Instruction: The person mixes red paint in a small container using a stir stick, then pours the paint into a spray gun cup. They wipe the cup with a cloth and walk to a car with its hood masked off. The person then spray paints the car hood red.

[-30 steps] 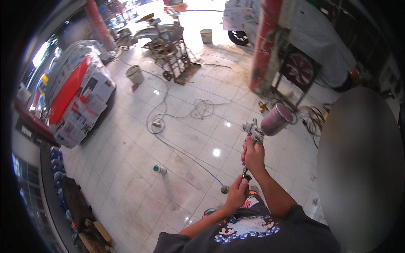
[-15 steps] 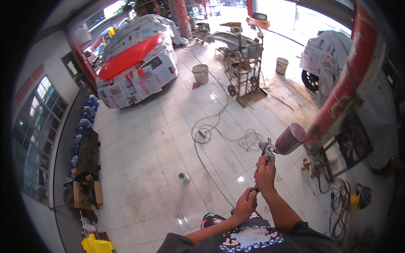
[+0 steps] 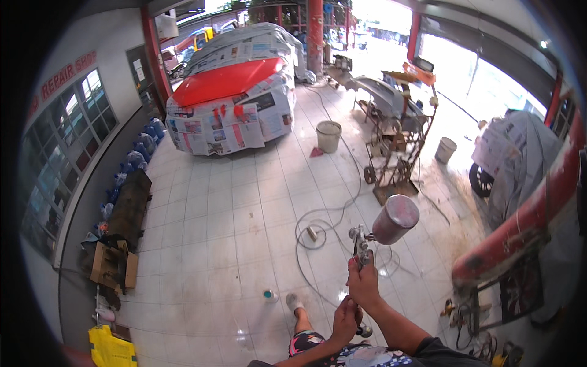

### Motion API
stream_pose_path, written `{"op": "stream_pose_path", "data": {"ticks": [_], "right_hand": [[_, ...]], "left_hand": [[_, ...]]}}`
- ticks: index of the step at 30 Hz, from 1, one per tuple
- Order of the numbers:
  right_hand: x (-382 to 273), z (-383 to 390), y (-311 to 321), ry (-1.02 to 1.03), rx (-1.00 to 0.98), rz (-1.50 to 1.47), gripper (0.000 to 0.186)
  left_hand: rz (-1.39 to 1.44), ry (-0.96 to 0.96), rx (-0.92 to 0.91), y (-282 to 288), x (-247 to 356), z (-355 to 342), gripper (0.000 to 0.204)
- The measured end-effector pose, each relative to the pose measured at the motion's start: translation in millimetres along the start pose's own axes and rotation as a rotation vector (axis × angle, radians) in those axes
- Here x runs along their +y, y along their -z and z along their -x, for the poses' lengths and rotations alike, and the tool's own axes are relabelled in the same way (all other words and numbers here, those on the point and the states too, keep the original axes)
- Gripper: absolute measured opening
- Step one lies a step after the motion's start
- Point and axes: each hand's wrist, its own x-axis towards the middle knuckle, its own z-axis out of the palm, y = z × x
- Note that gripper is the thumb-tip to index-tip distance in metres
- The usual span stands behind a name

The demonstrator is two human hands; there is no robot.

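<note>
My right hand [image 3: 363,284] is wrapped round the handle of a metal spray gun [image 3: 361,248], which points up and away from me. A reddish, paint-stained cup [image 3: 397,220] sits on the gun, tilted to the right. Just below, my left hand [image 3: 347,319] is closed at the base of the handle, where the air hose joins; its fingers partly hide the fitting. Farther off at the left stands a car wrapped in newspaper [image 3: 244,131] and grey sheeting, its bright red hood [image 3: 226,82] uncovered.
A grey hose [image 3: 306,217] lies looped on the white tiles. Near my foot [image 3: 295,301] stands a small can [image 3: 270,296]. Beyond are a bucket [image 3: 329,137], a rusty hand cart [image 3: 397,156], a second bucket [image 3: 446,150], a covered motorcycle [image 3: 513,153] and a red post [image 3: 520,238].
My view has swung left, bringing the wrapped car nearer the middle. One foot has come into sight beside the can. Both hands keep their grip on the spray gun and hose.
</note>
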Motion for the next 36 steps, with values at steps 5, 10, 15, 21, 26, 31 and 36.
{"op": "stream_pose_path", "data": {"ticks": [5, 10, 15, 21, 26, 31, 36], "right_hand": [[-12.1, -110.3, -74.1, 0.333, 0.059, 0.21, 0.023], [-42.0, -172.9, -157.4, -0.062, -0.072, -0.165, 0.02], [-38.9, -248.3, -235.5, 0.024, -0.108, 0.053, 0.018], [-43.5, -344.9, -350.2, 0.028, -0.15, 0.034, 0.019], [-60.2, -439.3, -446.0, 0.022, -0.167, -0.055, 0.02], [-92.0, -555.6, -539.6, 0.05, -0.131, -0.148, 0.023], [-123.5, -651.1, -623.3, 0.039, -0.156, -0.229, 0.03]], "left_hand": [[-0.152, 0.026, -0.325, 103.0, 32.9, -149.1, 0.036], [-0.458, 0.159, -0.342, 159.7, 132.3, -224.8, 0.032], [-0.615, 0.086, -0.135, 202.1, 189.9, -281.5, 0.025], [-0.097, 0.165, 0.064, 294.2, 239.3, -386.2, 0.039], [-0.254, 0.134, 0.079, 369.4, 292.3, -493.9, 0.03], [-0.443, 0.131, 0.091, 419.2, 387.3, -600.7, 0.029], [-0.419, 0.094, 0.19, 458.8, 448.8, -687.2, 0.033]]}}
